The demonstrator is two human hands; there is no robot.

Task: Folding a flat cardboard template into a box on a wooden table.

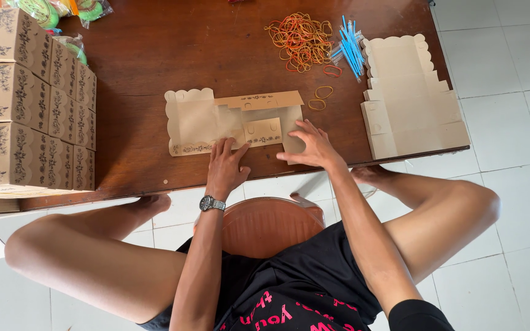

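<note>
Two bare hands press a flat kraft box blank point(234, 122) onto a dark wooden table point(154, 55), mid-fold.

At nine o'clock, assembled brown boxes point(29, 101) with dark floral print stand stacked in rows; green-filled plastic packets point(50, 9) lie at eleven. At centre, the left hand point(227, 164), a wristwatch point(211, 203) on it, lies fingers spread and flat on the blank's printed lower edge; the right hand point(311, 147) spreads over the blank's right panel, holding nothing pinched. The fold appears just begun; raising the side panels would call for a firm crease. At one o'clock sit orange rubber bands point(299, 40) and blue sticks point(351, 46); at three, a stack of unfolded blanks point(409, 98).
</note>
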